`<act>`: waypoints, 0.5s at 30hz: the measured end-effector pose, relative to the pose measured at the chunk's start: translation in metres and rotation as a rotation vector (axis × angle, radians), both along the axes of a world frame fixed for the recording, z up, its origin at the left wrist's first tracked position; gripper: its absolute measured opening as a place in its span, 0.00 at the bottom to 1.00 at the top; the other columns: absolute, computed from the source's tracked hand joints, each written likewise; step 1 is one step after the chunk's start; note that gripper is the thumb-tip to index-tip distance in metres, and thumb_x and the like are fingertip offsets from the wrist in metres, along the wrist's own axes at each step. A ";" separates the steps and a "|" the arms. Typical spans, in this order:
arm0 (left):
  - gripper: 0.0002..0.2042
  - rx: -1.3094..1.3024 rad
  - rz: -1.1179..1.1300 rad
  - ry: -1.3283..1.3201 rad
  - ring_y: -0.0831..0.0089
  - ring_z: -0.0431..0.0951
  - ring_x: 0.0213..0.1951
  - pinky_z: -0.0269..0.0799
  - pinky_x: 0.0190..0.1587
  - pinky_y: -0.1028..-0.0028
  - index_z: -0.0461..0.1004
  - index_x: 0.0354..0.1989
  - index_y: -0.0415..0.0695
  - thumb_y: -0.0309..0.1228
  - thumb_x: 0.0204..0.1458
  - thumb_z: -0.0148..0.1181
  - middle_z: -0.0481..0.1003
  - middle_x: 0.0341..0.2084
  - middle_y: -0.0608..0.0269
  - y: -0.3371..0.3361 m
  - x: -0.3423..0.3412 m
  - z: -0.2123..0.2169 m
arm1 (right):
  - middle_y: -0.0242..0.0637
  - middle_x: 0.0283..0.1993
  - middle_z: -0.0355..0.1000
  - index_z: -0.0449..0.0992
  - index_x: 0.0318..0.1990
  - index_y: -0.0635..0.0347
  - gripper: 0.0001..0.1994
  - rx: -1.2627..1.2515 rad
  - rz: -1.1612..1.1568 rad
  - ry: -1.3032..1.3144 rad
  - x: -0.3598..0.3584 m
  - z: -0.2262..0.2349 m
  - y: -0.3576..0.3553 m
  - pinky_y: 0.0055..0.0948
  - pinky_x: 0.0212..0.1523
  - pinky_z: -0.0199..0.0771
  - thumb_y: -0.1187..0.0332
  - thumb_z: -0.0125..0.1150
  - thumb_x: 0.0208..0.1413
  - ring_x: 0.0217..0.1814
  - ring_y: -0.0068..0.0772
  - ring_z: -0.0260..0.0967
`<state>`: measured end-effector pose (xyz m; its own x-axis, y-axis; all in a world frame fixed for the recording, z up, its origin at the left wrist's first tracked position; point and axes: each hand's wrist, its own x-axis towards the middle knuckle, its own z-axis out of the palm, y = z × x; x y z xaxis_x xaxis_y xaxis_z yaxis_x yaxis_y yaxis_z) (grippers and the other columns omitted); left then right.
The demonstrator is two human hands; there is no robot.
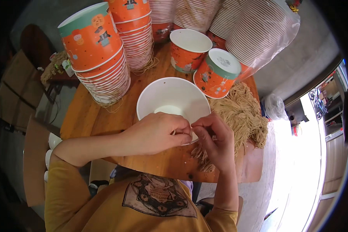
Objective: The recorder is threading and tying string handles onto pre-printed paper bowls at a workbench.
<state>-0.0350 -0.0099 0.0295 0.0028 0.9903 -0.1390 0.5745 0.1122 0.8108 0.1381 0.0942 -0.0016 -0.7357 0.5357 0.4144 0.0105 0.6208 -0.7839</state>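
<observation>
A paper bucket [166, 91], white inside, stands open-side up in front of me on the wooden table [123, 162]. Over its near rim, my left hand [162, 132] and my right hand [217, 140] meet with their fingertips pinched close together. Both hands are closed, and whatever they pinch is too small and too covered to make out. A small hole shows in the bucket's far wall. Just right of the bucket lies a thick bundle of tan twine [241, 116], its cut ends reaching toward the table's front edge beneath my right hand.
At the left stand two tall stacks of orange buckets [91, 44] [133, 42] with twine hanging from them. Behind my bucket are an upright bucket [186, 58] and an upside-down one [219, 79]. Plastic-wrapped stacks [261, 34] line the back by the wall.
</observation>
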 end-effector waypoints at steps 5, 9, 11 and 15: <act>0.11 0.032 -0.021 0.015 0.57 0.79 0.34 0.72 0.37 0.63 0.76 0.37 0.42 0.36 0.53 0.58 0.78 0.30 0.53 0.003 0.001 -0.006 | 0.35 0.30 0.70 0.75 0.35 0.61 0.05 -0.214 0.002 -0.013 0.022 0.006 -0.010 0.23 0.27 0.70 0.79 0.63 0.51 0.27 0.26 0.71; 0.09 0.043 -0.005 0.045 0.56 0.79 0.32 0.72 0.35 0.62 0.74 0.34 0.41 0.34 0.53 0.57 0.78 0.28 0.55 0.004 0.004 -0.003 | 0.33 0.28 0.68 0.76 0.32 0.60 0.05 0.034 0.083 -0.052 0.033 0.008 -0.007 0.27 0.22 0.68 0.79 0.65 0.48 0.25 0.28 0.69; 0.08 0.045 -0.003 0.049 0.56 0.79 0.31 0.72 0.35 0.62 0.73 0.33 0.41 0.33 0.53 0.56 0.78 0.27 0.56 0.004 0.005 -0.003 | 0.33 0.27 0.67 0.76 0.32 0.59 0.05 0.242 -0.010 -0.068 0.034 0.004 -0.006 0.28 0.22 0.68 0.78 0.66 0.47 0.24 0.29 0.69; 0.06 0.158 -0.004 0.067 0.64 0.76 0.25 0.70 0.29 0.66 0.71 0.32 0.42 0.31 0.53 0.57 0.76 0.22 0.59 0.002 0.004 -0.013 | 0.33 0.26 0.64 0.77 0.34 0.58 0.08 0.529 -0.260 -0.078 0.030 -0.007 -0.009 0.31 0.23 0.69 0.77 0.68 0.45 0.24 0.33 0.67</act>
